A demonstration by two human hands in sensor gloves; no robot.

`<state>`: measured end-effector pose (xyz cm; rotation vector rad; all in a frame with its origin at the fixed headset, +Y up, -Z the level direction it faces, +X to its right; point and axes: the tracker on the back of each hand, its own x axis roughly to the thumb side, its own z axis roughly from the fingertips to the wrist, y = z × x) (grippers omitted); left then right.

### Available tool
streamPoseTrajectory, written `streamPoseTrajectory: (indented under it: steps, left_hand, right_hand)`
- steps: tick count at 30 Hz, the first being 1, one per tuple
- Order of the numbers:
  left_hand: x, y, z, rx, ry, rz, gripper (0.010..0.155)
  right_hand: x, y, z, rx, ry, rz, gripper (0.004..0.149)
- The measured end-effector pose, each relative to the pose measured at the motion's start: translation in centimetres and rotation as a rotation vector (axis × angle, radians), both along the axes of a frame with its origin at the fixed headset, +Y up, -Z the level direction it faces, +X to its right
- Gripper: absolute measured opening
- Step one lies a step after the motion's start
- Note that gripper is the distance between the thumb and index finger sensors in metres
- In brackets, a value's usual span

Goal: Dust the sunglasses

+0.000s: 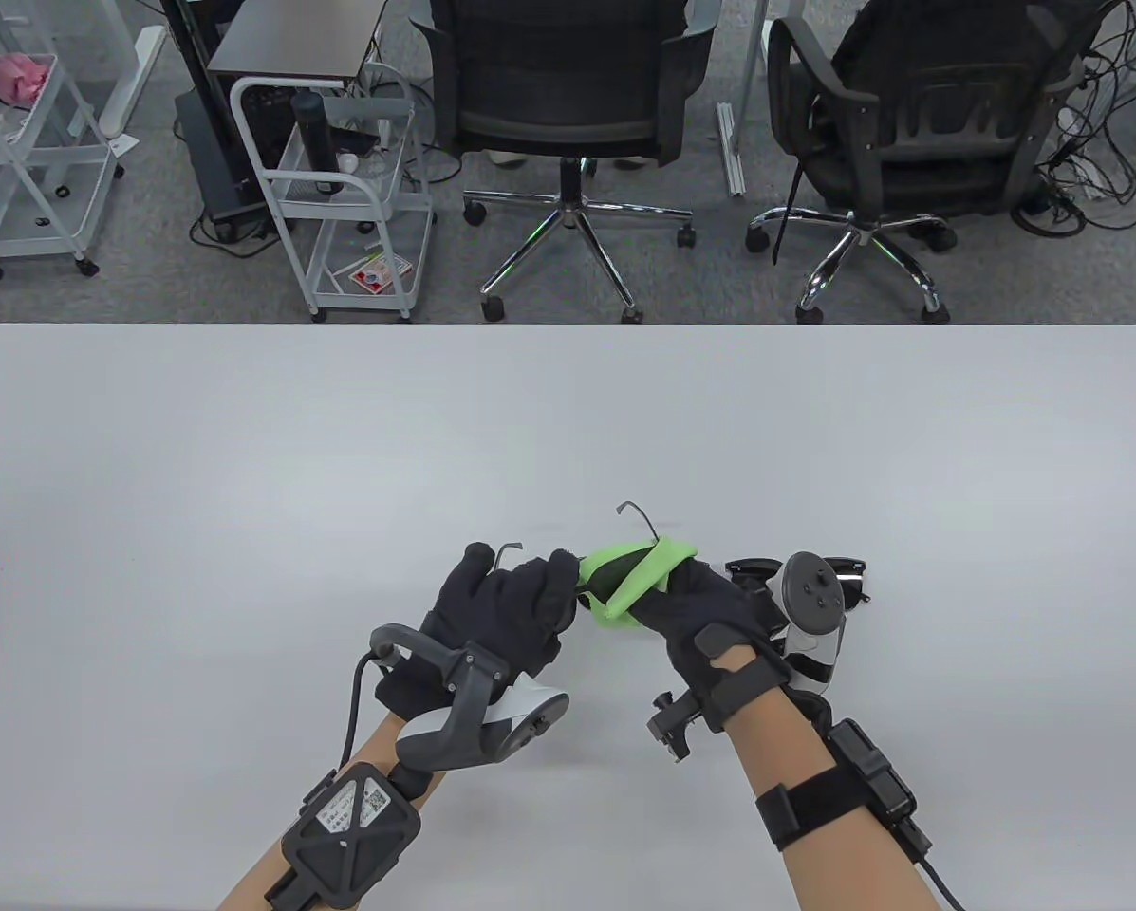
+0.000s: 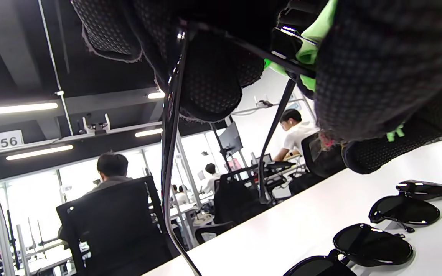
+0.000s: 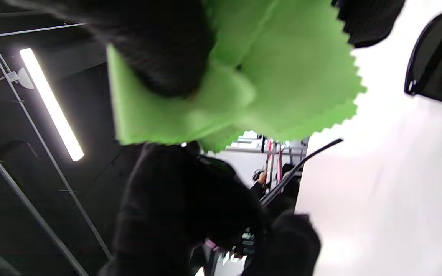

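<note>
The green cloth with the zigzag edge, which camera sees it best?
The right wrist view: the green cloth with the zigzag edge fills the frame, edge sharp. The table view shows it small, bunched between both hands. The left wrist view shows only slivers.

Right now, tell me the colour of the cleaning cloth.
Bright green cloth with zigzag edges, clearest in the right wrist view.

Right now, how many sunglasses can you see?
3. One pair of sunglasses is held up between the left hand and the right hand, wrapped in the green cloth. Two more pairs lie on the table to the right. More may be hidden.
</note>
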<state>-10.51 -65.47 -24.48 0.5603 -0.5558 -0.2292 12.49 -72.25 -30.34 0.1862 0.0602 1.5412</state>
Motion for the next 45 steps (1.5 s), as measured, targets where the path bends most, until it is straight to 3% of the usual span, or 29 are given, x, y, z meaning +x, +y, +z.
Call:
streamPoseTrajectory:
  steps: [6,10,14,19,26,31,34,36,42,45]
  left_hand:
    - [-0.2,-0.1,-0.3,0.009,0.01,-0.019,0.094]
    - [-0.2,0.2,-0.1,0.039,0.003,-0.041,0.095]
    - [-1.2,0.4,-0.5,0.025,0.02,0.004,0.096]
    - [-3.1,1.2,-1.4,-0.047,0.064,0.18,0.096]
    - [-1.7,1.1,-0.7,-0.07,-0.005,0.209,0.096]
    - [0.0,0.9,0.4,-0.039,-0.045,0.123,0.099]
    - [0.7,1.0,0.5,-0.072,-0.059,0.135,0.099]
    - [0.7,1.3,0.4,-0.104,-0.061,0.163,0.099]
    - [0.4,1.2,-0.2,-0.156,-0.032,0.108,0.097]
    - [0.3,1.0,-0.4,-0.157,-0.032,0.092,0.096]
  right_hand:
    - [-0.2,0.1,0.5,0.004,-0.076,-0.028,0.04]
    - [0.0,-0.1,0.4,0.003,-0.02,-0.076,0.042]
    - [0.1,-0.1,0.3,0.028,0.125,-0.139,0.048]
    - [0.1,0.4,0.3,0.069,0.14,-0.035,0.052]
    - [-4.8,0.8,1.6,0.07,0.271,0.091,0.055]
    - [-5.2,0.1,2.3,-0.045,0.116,0.005,0.043]
    - [-4.7,0.2,2.5,0.025,0.014,0.075,0.041]
    - [-4.5,0.4,2.5,0.076,0.016,0.09,0.041]
    - [-4.4,-0.3,1.9,-0.003,0.153,0.018,0.044]
    - [-4.6,-0.3,1.7,0.014,0.151,0.073,0.042]
